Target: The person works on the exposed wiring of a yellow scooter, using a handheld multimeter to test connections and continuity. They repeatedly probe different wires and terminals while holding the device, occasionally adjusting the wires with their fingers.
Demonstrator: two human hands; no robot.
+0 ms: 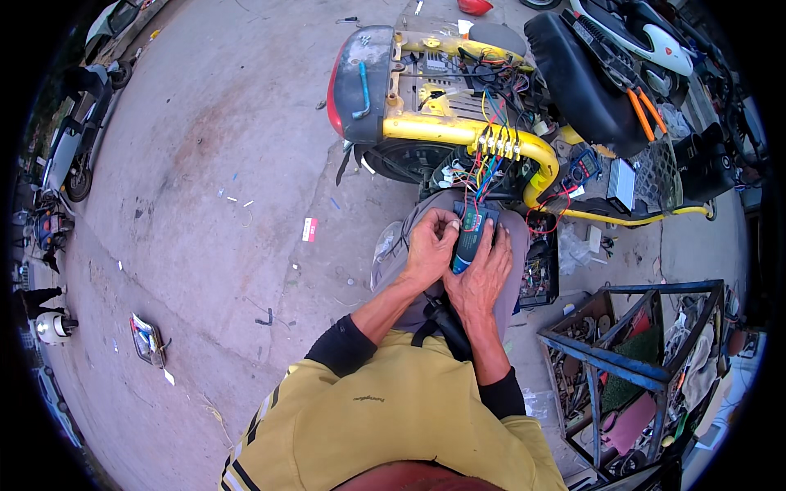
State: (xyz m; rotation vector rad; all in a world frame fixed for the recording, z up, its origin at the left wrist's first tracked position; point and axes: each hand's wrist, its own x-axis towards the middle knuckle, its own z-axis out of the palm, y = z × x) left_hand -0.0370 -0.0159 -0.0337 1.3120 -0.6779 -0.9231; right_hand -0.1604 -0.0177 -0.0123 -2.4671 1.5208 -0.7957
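Over my lap is a small dark box (472,232) with a printed green-blue face; thin coloured wires (488,182) rise from its far end toward a yellow-framed electric scooter (458,129). My right hand (483,274) grips the box along its right side and near end, fingers resting on its face. At the upper left edge of the box, my left hand (431,248) is closed, thumb and forefinger pinched together. What sits in that pinch is hidden. A row of wire terminals (498,146) lies along the yellow tube just beyond.
A blue L-shaped wrench (362,92) rests on the scooter's tail. Right of it are a black seat (573,82), orange-handled cutters (647,114), a multimeter (583,167) and a silver box (621,184). A parts tray (540,282) and a blue metal-framed bin (606,356) stand near my right.
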